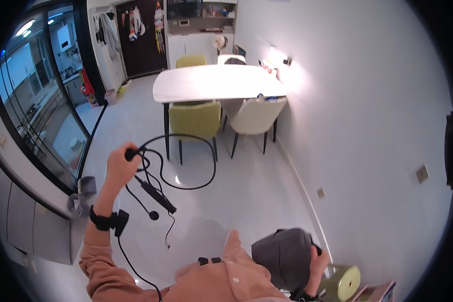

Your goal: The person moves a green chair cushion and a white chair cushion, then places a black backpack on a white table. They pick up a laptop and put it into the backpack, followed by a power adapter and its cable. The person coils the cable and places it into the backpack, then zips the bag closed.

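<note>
My left hand [121, 165], raised on the left, grips a bundle of black cable [214, 166] near a dark plug end. A wide loop of the cable swings out to the right. A slim black power adapter [159, 197] dangles below the fist, beside a strand ending in a round black piece [154, 215]. One thin wire hangs lower with a small connector at its tip. At the lower right, my right hand [318, 264] holds a dark grey fabric bag [283, 255] by a black part at its side. Some of those fingers are hidden.
Ahead stands a white table [211, 81] with a green chair [194, 120] and a cream chair [258, 116] on its near side. Wall runs along the right. By my right hand is a green cylinder [349, 283]. Bins [87, 185] sit left, near glass doors [41, 87].
</note>
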`<state>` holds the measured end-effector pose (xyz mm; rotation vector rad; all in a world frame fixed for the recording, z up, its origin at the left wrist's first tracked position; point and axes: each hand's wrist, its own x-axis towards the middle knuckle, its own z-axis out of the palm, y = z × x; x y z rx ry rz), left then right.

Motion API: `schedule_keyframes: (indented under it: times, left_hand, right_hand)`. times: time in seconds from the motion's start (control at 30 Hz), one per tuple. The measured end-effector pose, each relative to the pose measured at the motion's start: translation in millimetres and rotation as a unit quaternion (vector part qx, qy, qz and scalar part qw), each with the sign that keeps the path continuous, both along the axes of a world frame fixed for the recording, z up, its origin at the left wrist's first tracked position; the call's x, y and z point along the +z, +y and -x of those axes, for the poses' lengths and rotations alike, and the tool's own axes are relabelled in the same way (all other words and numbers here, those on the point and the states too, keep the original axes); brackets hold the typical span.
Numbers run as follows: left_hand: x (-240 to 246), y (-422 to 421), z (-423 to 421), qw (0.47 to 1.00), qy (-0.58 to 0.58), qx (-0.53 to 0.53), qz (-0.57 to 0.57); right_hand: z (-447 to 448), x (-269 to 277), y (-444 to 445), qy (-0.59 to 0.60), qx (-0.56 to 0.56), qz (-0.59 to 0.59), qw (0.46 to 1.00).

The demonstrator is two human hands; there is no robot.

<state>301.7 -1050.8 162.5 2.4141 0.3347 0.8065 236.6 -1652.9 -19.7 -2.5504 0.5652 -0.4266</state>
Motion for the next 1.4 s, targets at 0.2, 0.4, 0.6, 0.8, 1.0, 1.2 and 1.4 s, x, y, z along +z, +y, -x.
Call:
schedule_keyframes:
  times: [0.2, 0.4, 0.6, 0.8, 1.0, 1.2, 1.4]
  left_hand:
    - [121, 27, -246, 0.992, -0.112, -0.021, -0.054]
    - [199, 31, -514, 0.981, -0.157, -0.038, -0.112]
    - [179, 59, -773, 0.980, -0.181, -0.076, -0.034]
    - [108, 72, -969, 0.972, -0.133, -0.188, 0.050]
    - [16, 68, -1086, 0.974, -0.041, -0.224, 0.022]
    - [-44, 101, -1154, 0.966, 0.015, -0.249, 0.063]
    - [-84, 145, -1199, 0.963, 0.010, -0.227, 0.144]
  right_hand:
    - [-179, 10, 27, -0.018, 0.023, -0.005, 1.000]
    - [-330, 19, 41, -0.015, 0.000, -0.046, 0.999]
    - [-484, 14, 77, -0.074, -0.044, -0.042, 0.995]
    - [-594, 31, 118, -0.065, -0.114, -0.015, 0.991]
    - [-656, 51, 137, -0.064, -0.164, -0.015, 0.984]
    - [-684, 70, 160, -0.003, -0.217, -0.019, 0.976]
    - [-712, 78, 175, 0.001, -0.223, 0.002, 0.975]
